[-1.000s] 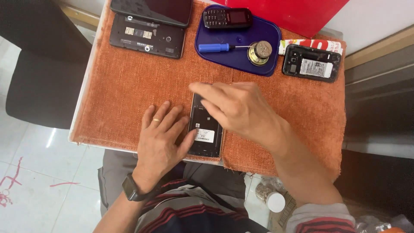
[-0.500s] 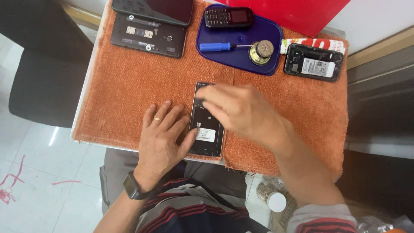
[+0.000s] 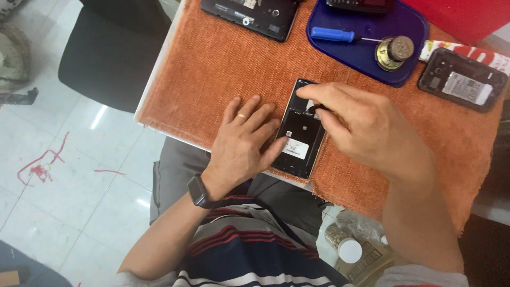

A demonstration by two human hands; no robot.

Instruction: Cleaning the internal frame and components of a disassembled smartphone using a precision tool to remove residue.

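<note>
Phone: black smartphone [image 3: 300, 133], back cover off, lay face-down on orange cloth [image 3: 212, 69] near front edge of worktop.
Axis: long axis ran nearly away from the person, top end tilted slightly right.
L hand: left hand [image 3: 241, 143] lay flat, fingers spread, fingertips pressed on phone's left edge, ring visible.
R hand: right hand [image 3: 361, 125] was pinched, thumb + forefinger closed on a small dark part at phone's top end; can't tell what part.
Handling: prob. light, stiff, thin; exposed insides looked fragile. Best held by long edges, not open back.
Nearby: blue-handled screwdriver [image 3: 333, 35] on blue tray [image 3: 409, 24], well apart.
</note>
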